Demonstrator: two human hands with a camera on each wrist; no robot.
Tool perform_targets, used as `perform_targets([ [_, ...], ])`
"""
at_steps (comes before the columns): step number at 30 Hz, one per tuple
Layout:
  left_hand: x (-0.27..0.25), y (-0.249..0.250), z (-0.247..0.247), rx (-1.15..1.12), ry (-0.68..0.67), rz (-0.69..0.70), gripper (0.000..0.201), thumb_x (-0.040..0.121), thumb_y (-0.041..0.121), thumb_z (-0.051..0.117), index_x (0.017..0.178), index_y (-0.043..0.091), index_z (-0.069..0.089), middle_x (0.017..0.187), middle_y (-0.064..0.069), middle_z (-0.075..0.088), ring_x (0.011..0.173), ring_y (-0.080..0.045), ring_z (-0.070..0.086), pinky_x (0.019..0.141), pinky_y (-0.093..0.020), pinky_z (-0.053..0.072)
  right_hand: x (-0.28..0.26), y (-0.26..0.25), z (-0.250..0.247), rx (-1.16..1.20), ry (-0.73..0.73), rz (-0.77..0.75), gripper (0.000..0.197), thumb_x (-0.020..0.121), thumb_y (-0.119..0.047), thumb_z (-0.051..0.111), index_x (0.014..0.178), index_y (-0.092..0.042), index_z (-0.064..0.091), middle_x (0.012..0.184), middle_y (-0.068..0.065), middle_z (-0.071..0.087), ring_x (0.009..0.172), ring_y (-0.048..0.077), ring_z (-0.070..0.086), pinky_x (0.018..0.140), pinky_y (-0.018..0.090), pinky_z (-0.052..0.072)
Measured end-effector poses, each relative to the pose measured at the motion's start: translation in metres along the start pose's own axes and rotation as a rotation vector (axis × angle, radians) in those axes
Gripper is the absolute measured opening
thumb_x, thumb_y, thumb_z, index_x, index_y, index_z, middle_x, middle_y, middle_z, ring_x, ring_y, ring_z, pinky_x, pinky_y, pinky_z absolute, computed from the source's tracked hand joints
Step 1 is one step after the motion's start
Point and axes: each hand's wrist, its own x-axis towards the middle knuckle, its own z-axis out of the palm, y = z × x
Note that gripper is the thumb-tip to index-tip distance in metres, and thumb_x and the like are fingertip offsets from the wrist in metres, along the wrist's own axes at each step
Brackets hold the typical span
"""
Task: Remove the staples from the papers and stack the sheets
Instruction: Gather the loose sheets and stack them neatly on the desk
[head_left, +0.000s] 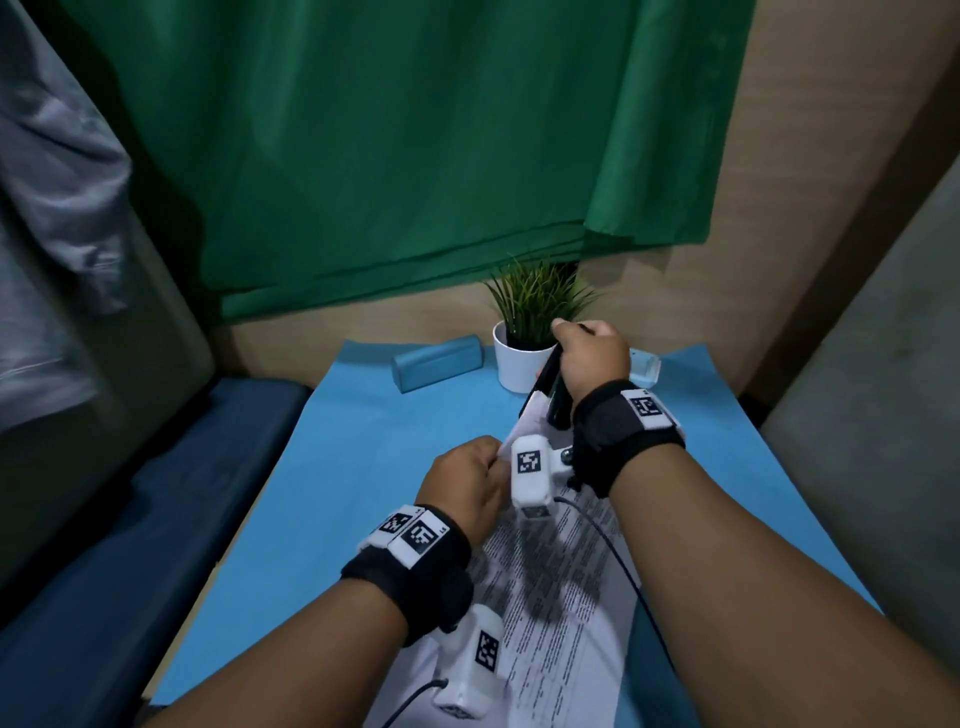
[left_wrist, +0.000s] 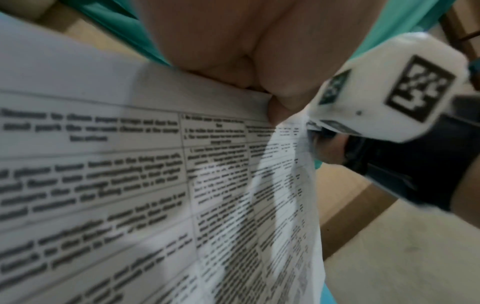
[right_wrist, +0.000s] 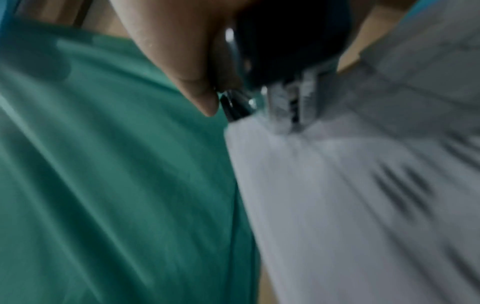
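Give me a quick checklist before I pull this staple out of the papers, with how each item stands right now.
1. Left hand grips the papers near the top corner: ok.
2. Right hand holds the staple remover: ok.
3. Remover's tip sits on the corner of the papers: ok; the right wrist view shows its metal claws at the paper edge.
4. Claws hooked under the staple: cannot tell, too blurred.
5. Sheets flat and square: not ok; the corner is lifted and bent.
6. Plant pot close behind the right hand: not ok, mind it.
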Motion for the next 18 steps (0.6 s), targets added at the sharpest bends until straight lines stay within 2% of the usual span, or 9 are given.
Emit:
perform_targets([
  [1, 0.002, -0.003, -0.001, -0.041, -0.003, -0.045, 0.028, 0.098, 0.027, 0.051, 0.075, 0.012, 0.056, 0.065, 0.0, 0.058, 0.062, -0.021, 0.054, 0.055, -0.026, 0.041, 0.007, -0.001, -0.007, 0.047, 0.019, 0.037, 0.013, 0.078, -0.024, 0.068, 0.075, -0.012, 0.062, 0.069, 0.005, 0.062, 0.068, 0.029, 0.062, 0.067, 0.039, 0.054],
  [3, 0.006, -0.007, -0.005, -0.183, 0.017, -0.151, 0.029, 0.096, 0.014, 0.053, 0.067, 0.014, 0.053, 0.057, 0.004, 0.053, 0.049, -0.011, 0.047, 0.045, -0.02, 0.036, 0.023, -0.002, -0.029, 0.257, 0.068, 0.16, 0.011, 0.073, -0.016, 0.062, 0.067, -0.008, 0.059, 0.064, 0.01, 0.056, 0.059, 0.03, 0.06, 0.058, 0.038, 0.052],
  [6, 0.013, -0.018, -0.013, -0.398, 0.021, -0.28, 0.025, 0.091, 0.012, 0.056, 0.066, 0.013, 0.052, 0.054, -0.001, 0.048, 0.048, -0.017, 0.041, 0.046, -0.021, 0.032, 0.051, 0.002, -0.075, 0.333, 0.014, 0.417, 0.013, 0.085, -0.004, 0.041, 0.072, -0.005, 0.043, 0.061, 0.012, 0.051, 0.042, 0.023, 0.056, 0.043, 0.026, 0.049],
  [8, 0.021, -0.031, -0.018, -0.471, 0.019, -0.344, 0.021, 0.079, 0.024, 0.06, 0.064, 0.013, 0.05, 0.051, -0.001, 0.048, 0.049, -0.019, 0.042, 0.05, -0.025, 0.035, 0.069, 0.014, -0.1, 0.029, -0.072, 0.442, 0.011, 0.088, 0.001, 0.045, 0.078, -0.003, 0.045, 0.084, 0.026, 0.058, 0.054, 0.027, 0.059, 0.043, 0.03, 0.051],
  [10, 0.031, -0.046, -0.018, -0.483, 0.001, -0.408, 0.025, 0.069, 0.035, 0.062, 0.069, 0.01, 0.057, 0.065, -0.014, 0.062, 0.06, -0.03, 0.058, 0.062, -0.037, 0.052, 0.081, 0.032, -0.113, -0.399, -0.149, 0.336, 0.018, 0.084, -0.003, 0.065, 0.086, -0.001, 0.048, 0.1, 0.026, 0.062, 0.067, 0.026, 0.059, 0.059, 0.037, 0.054],
  [12, 0.038, -0.056, -0.018, -0.516, -0.028, -0.46, 0.028, 0.071, 0.033, 0.065, 0.085, 0.009, 0.065, 0.092, -0.022, 0.07, 0.087, -0.037, 0.068, 0.087, -0.054, 0.057, 0.085, 0.05, -0.114, -0.773, -0.206, 0.253, 0.036, 0.073, -0.014, 0.081, 0.091, -0.006, 0.052, 0.091, 0.014, 0.061, 0.069, 0.024, 0.06, 0.061, 0.033, 0.053],
  [13, 0.04, -0.057, -0.017, -0.551, -0.042, -0.487, 0.025, 0.075, 0.029, 0.065, 0.091, 0.009, 0.066, 0.097, -0.021, 0.07, 0.092, -0.035, 0.067, 0.093, -0.057, 0.054, 0.085, 0.056, -0.111, -0.926, -0.237, 0.218, 0.036, 0.07, -0.02, 0.084, 0.088, -0.008, 0.055, 0.088, 0.009, 0.061, 0.068, 0.021, 0.06, 0.056, 0.027, 0.048],
  [16, 0.046, -0.076, -0.007, -0.549, -0.049, -0.565, 0.011, 0.09, 0.021, 0.064, 0.09, 0.01, 0.065, 0.095, -0.021, 0.069, 0.092, -0.036, 0.066, 0.095, -0.059, 0.053, 0.093, 0.081, -0.101, -1.129, -0.227, 0.138, 0.028, 0.072, -0.027, 0.079, 0.085, -0.012, 0.058, 0.085, 0.007, 0.064, 0.069, 0.023, 0.057, 0.057, 0.023, 0.044],
  [18, 0.053, -0.097, 0.002, -0.469, -0.054, -0.612, 0.031, 0.077, 0.041, 0.066, 0.082, 0.01, 0.065, 0.094, -0.027, 0.07, 0.092, -0.045, 0.069, 0.091, -0.064, 0.053, 0.097, 0.093, -0.095, -1.243, -0.234, 0.103, 0.025, 0.079, -0.03, 0.073, 0.081, -0.013, 0.055, 0.088, 0.008, 0.065, 0.075, 0.026, 0.055, 0.064, 0.028, 0.045],
])
